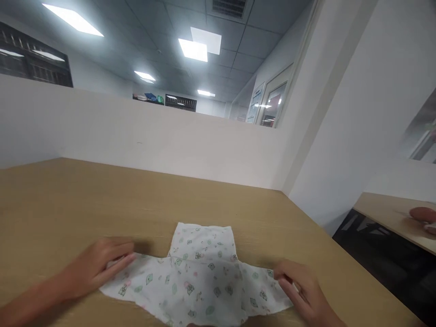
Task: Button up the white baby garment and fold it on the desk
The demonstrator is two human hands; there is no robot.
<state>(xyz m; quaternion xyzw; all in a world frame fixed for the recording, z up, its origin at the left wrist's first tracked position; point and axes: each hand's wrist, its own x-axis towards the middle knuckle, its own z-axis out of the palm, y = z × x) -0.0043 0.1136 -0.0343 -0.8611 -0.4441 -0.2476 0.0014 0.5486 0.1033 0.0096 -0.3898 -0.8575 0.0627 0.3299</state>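
Observation:
A small white garment (200, 272) with a green and pink print lies flat on the wooden table (102, 200), near its front edge. My left hand (93, 268) rests on the garment's left flap, fingers stretched out and flat. At the right flap, my right hand (303, 288) has its fingers curled and pinched on the cloth's edge. The upper middle part of the garment sticks out toward the partition.
A white partition wall (153, 141) runs along the table's far edge. A white wall stands at the right. Beyond a dark gap at the right is a second table (391, 215), where another person's hand (424, 215) shows at the frame edge.

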